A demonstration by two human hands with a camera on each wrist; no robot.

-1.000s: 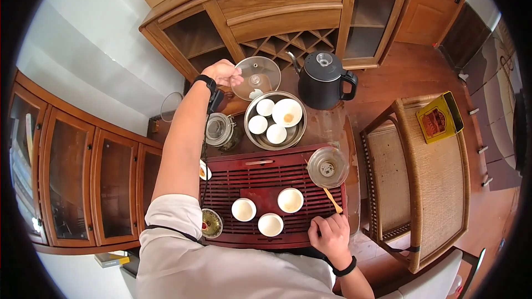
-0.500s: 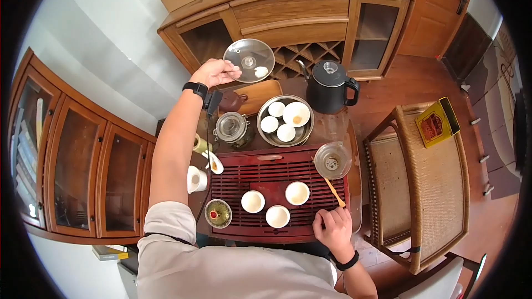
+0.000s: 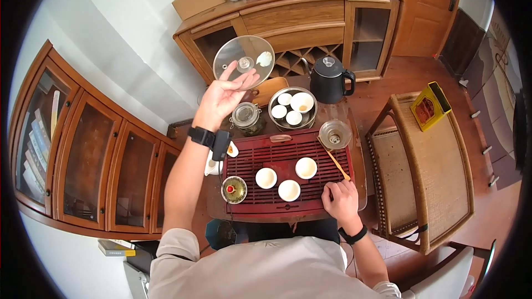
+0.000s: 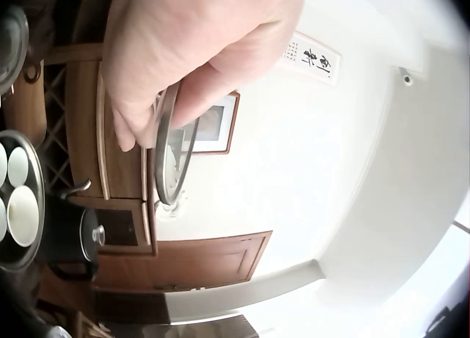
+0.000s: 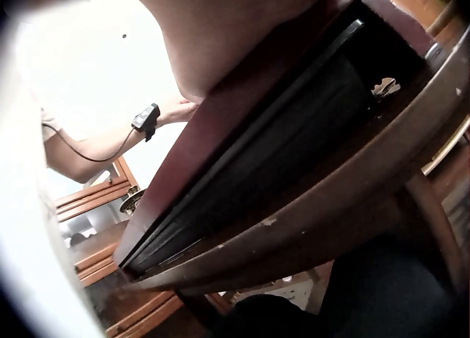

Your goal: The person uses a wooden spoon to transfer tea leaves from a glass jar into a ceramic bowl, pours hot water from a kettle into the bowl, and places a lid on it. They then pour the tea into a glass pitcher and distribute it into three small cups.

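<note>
My left hand [image 3: 221,99] is raised over the back left of the table, pinching the rim of a round glass lid [image 3: 230,52] between thumb and fingers. In the left wrist view the lid [image 4: 165,165] appears nearly edge-on. A steel pot [image 3: 315,112] behind the tea tray [image 3: 249,158] holds several white cups [image 3: 294,117], one of them larger. Three white cups [image 3: 266,178] stand on the slatted red tray. My right hand [image 3: 341,202] rests at the tray's front right corner, near the tip of a slim wooden stick [image 3: 339,166].
A black kettle [image 3: 328,86] stands behind the pot. Left of the pot is a clip-top glass jar [image 3: 245,116]. A glass bowl [image 3: 334,135] is at the tray's back right, and a glass cup with a red knob [image 3: 234,189] at its left. A rattan cart [image 3: 438,171] stands to the right.
My left hand has turned and drawn back toward me with the lid, whose face now tilts more to my view. The head view has shifted; my right hand stays at the tray corner.
</note>
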